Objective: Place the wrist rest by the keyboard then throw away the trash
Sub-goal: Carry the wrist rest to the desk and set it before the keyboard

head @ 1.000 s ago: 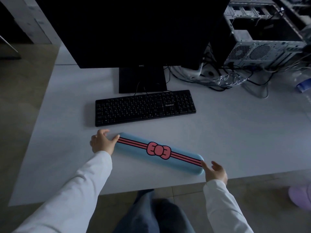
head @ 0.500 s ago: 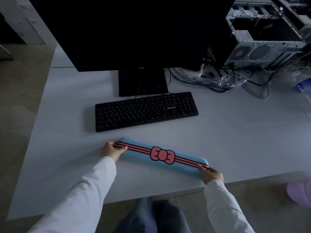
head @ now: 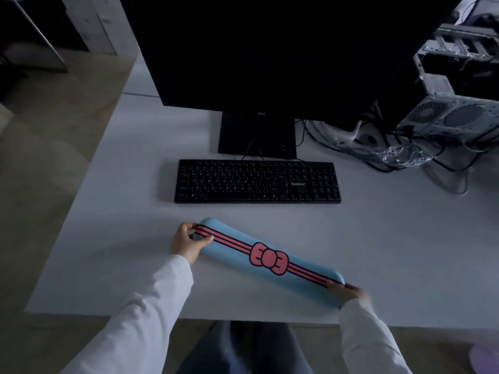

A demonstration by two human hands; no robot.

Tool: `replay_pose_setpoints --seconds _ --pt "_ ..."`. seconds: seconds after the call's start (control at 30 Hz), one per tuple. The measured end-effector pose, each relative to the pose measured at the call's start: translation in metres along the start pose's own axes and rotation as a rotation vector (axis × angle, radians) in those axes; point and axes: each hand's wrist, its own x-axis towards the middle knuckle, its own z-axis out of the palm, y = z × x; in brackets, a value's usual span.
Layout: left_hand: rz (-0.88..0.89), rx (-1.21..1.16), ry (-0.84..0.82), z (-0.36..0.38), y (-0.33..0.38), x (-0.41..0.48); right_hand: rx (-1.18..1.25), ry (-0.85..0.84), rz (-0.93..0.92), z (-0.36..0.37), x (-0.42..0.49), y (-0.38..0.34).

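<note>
Over on the left, the left hand is pinched onto the near-left end of the wrist rest, thumb on top and fingers curled round the edge, so that end is firmly grasped. From where I stand the blue pad with its pink bow runs slantwise across the white desk, its left end closer to the keyboard and its right end trailing off toward the desk's front edge. It sits near the keyboard but clearly apart from it, and not parallel to it. At the far right end the right hand is closed over the tip of the pad, though it is blurred, so how tight that hold is I cannot quite tell.

To my eye the placing step is under way and the trash part not begun. The clear crinkled plastic among the cables on the right, in front of the open computer case, may be that trash.

What could go wrong: the right end is close to the desk edge, and a loose hold there might let it droop off. Swinging it square too briskly could shove the keyboard back into the monitor stand. Later, pulling the plastic free might drag a cable with it.
</note>
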Motion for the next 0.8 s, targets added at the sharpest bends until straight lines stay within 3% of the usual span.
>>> replay_pose_setpoints --seconds 0.2,0.4,0.8 --pt "-0.048 -0.072 0.108 0.0 -0.014 -0.01 0.06 -0.054 -0.175 -0.015 0.012 -0.021" --pt "-0.043 -0.095 0.227 0.007 -0.015 -0.023 -0.031 -0.039 -0.388 -0.026 0.012 -0.065" --pt "-0.023 -0.002 0.292 0.015 -0.001 -0.012 0.0 -0.014 -0.433 -0.011 0.022 -0.082"
